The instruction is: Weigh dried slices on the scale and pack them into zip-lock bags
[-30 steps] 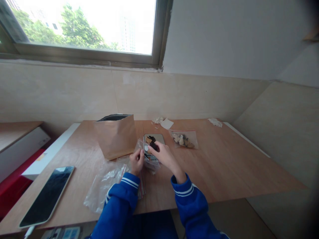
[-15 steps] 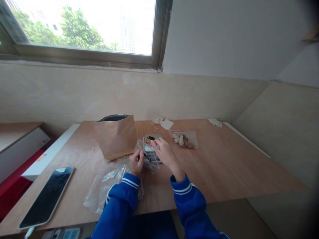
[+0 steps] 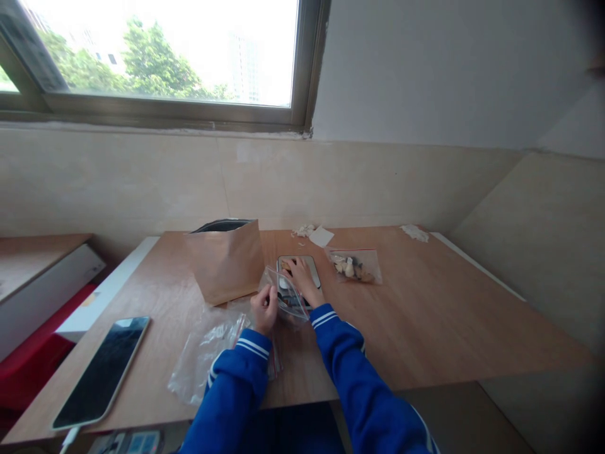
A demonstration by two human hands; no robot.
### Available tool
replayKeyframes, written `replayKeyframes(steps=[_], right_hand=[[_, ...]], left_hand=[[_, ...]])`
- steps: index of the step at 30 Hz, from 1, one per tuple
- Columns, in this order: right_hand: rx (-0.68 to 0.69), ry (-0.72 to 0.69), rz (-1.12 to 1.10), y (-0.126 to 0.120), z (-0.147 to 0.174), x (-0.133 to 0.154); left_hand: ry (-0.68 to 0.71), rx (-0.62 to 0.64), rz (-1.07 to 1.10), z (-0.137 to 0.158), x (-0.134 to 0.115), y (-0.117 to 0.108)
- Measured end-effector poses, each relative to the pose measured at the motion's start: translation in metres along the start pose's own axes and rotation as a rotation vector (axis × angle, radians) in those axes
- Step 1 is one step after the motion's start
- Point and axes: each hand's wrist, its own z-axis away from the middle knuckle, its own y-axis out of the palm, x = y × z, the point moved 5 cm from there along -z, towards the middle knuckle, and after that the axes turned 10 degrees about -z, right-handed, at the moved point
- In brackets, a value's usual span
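Note:
My left hand [image 3: 265, 308] is closed on the near left edge of a clear zip bag [image 3: 293, 308], whose mouth gapes toward the right. Dark pieces show inside or through the plastic. Behind the bag lies a small flat scale [image 3: 315, 270] with a pale top. Over its plate, my right hand [image 3: 302, 277] reaches with fingers stretched out and apart, touching or just above a brown dried piece [image 3: 285, 266]. The fingertips are partly hidden, and the right wrist is beside the bag's open rim.
A brown paper pouch [image 3: 229, 261] stands open at the left. Empty clear bags [image 3: 203, 359] lie in front of it, with a phone [image 3: 104, 372] on a cable farther left. A filled zip bag [image 3: 357, 266], a white paper square [image 3: 322, 236] and crumpled scraps [image 3: 414, 232] lie toward the back.
My right hand has moved from above the bag's mouth forward and down onto the scale plate. The bag's mouth has spread wider, while my left hand keeps its hold. The view has shifted slightly.

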Motion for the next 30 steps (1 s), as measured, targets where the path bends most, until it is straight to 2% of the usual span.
replayKeyframes(steps=[5, 8, 10, 13, 15, 17, 20, 23, 27, 30], right_hand=[[-0.014, 0.007, 0.032, -0.006, 0.004, -0.009], [-0.063, 0.012, -0.072, -0.012, 0.008, -0.017], [-0.128, 0.024, -0.233, -0.019, 0.01, -0.019], [-0.215, 0.098, -0.59, -0.034, 0.013, -0.017], [-0.188, 0.16, -0.818, -0.046, 0.016, -0.007], [-0.064, 0.176, -0.947, -0.06, 0.019, 0.01], [0.232, 0.103, -0.918, -0.076, 0.026, 0.039], [0.441, 0.031, -0.726, -0.081, 0.031, 0.058], [0.491, 0.063, -0.445, -0.074, 0.028, 0.067], [0.444, 0.089, -0.418, -0.069, 0.021, 0.072]], left_hand=[[-0.008, 0.009, -0.001, 0.0, -0.004, 0.0], [-0.005, -0.001, -0.008, 0.0, -0.005, 0.0], [-0.006, -0.002, -0.008, 0.0, -0.004, 0.001], [-0.009, 0.0, -0.003, 0.0, -0.002, 0.002], [-0.011, -0.005, -0.004, 0.0, 0.0, 0.003], [-0.017, -0.012, -0.006, 0.001, 0.001, 0.003], [-0.026, -0.017, -0.008, 0.001, 0.003, 0.003], [-0.014, -0.028, -0.013, 0.002, 0.003, 0.001], [0.013, -0.001, -0.029, 0.004, 0.001, 0.001], [0.049, 0.04, -0.043, 0.006, -0.003, 0.003]])
